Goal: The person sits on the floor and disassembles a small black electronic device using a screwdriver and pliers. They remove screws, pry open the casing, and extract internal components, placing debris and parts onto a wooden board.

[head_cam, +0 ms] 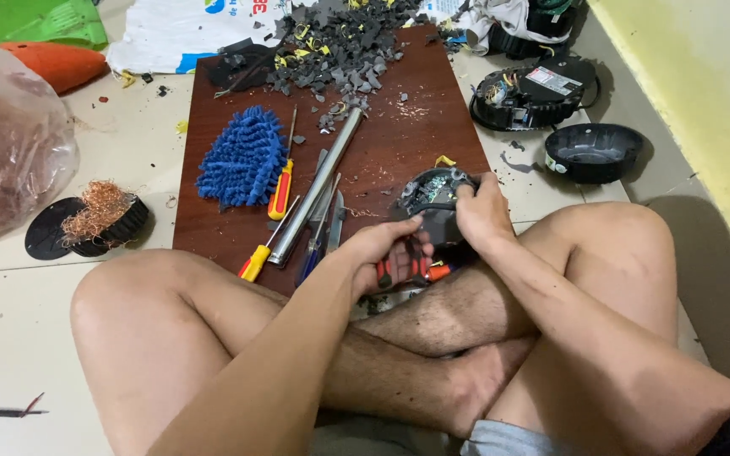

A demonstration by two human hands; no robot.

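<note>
We are gripping a round black motor housing [434, 201] in our right hand [482, 213], fingers closed over its rim, while our left hand [382, 249] is clasping red-handled pliers [411, 270] just beneath the housing. The housing is hovering at the near edge of the dark wooden board [399, 143], with screwdrivers [280, 190], a metal tube [318, 181] and a blue mop head [245, 158] lying farther left on that board.

Items around the dark wooden board [399, 143]
Blue chenille mitt [242, 158], metal tube [318, 184], grey scrap pile [335, 46], copper-wire tangle [101, 209], black bowl-shaped housing [593, 152]
</note>
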